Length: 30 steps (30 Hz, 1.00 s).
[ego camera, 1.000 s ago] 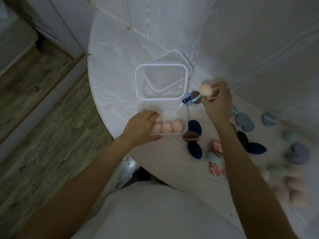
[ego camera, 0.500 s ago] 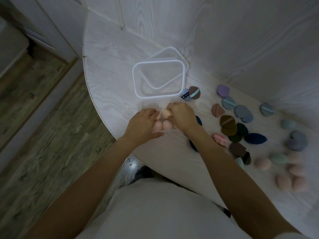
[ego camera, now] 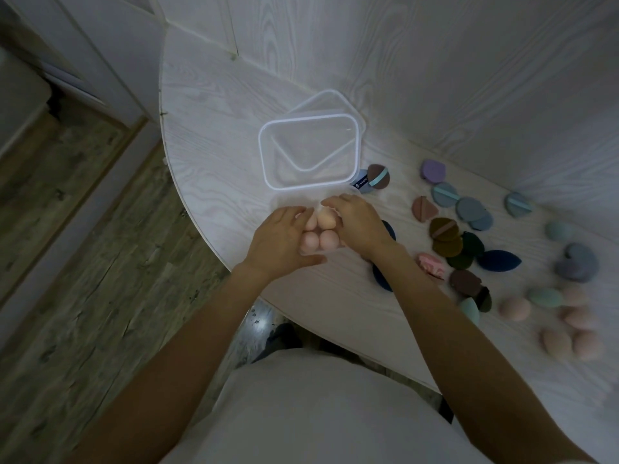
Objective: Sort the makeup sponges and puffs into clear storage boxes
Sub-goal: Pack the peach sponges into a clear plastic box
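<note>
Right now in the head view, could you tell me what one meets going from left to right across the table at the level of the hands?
left hand → peach sponges → right hand → brown puff → navy leaf-shaped puff → grey-purple sponge

A pale wood-grain table [ego camera: 214,105] with a curved edge meets a matching white wall [ego camera: 469,61] at its far side. Left of the table lies a grey-brown plank floor [ego camera: 83,262], with a white baseboard [ego camera: 67,209] crossing it. A white shirt [ego camera: 318,413] fills the lower middle, below the table edge.
</note>
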Each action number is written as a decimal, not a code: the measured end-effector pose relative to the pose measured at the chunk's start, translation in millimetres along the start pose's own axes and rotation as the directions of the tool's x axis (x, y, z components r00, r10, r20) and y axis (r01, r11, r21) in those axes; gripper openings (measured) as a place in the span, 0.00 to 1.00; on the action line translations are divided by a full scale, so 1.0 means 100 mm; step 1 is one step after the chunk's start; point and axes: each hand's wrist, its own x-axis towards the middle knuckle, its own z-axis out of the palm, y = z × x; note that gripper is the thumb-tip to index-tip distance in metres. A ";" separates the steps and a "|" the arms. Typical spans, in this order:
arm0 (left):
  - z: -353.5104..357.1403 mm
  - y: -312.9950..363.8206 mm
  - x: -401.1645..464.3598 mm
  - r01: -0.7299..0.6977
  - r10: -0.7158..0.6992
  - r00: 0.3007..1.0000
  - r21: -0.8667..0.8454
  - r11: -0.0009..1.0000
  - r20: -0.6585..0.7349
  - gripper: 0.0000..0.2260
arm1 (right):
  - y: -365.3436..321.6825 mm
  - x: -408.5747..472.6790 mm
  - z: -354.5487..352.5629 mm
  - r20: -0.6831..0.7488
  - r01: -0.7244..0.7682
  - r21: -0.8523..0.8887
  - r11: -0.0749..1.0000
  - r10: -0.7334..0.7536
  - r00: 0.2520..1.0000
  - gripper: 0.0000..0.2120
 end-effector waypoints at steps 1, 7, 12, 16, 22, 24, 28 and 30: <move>0.00 0.00 0.01 -0.007 0.007 1.000 -0.008 1.000 -0.013 0.41 | -0.01 -0.01 0.00 -0.008 -0.002 0.014 1.000 0.002 1.000 0.20; 0.00 -0.01 0.03 -0.023 0.021 0.998 -0.029 0.999 -0.062 0.38 | 0.00 -0.04 0.00 -0.029 -0.025 0.036 0.999 0.026 0.999 0.18; -0.03 -0.03 0.01 -0.018 0.015 0.998 -0.037 0.999 -0.061 0.31 | 0.02 -0.17 -0.05 -0.138 -0.020 0.140 0.990 0.040 0.990 0.17; -0.05 -0.06 0.00 -0.038 0.037 0.997 -0.007 0.999 -0.074 0.26 | 0.05 -0.31 -0.09 -0.210 -0.010 0.162 0.987 0.044 0.977 0.15; -0.18 0.55 0.15 -0.420 0.393 0.843 0.007 0.907 -0.366 0.12 | 0.24 -0.84 -0.31 -0.350 -0.072 0.099 0.992 0.102 0.931 0.14; -0.13 0.89 0.24 -0.570 0.526 0.771 -0.022 0.821 -0.359 0.10 | 0.43 -1.20 -0.41 -0.386 -0.182 0.066 0.981 0.193 0.902 0.13; 0.22 1.67 0.45 -0.698 0.683 0.714 -0.076 0.712 -0.152 0.10 | 0.96 -2.14 -0.51 -0.418 -0.449 0.026 0.893 0.418 0.807 0.10; 0.47 2.13 0.53 -0.640 0.648 0.756 -0.105 0.761 0.090 0.14 | 1.26 -2.63 -0.52 -0.469 -0.562 0.050 0.825 0.516 0.716 0.10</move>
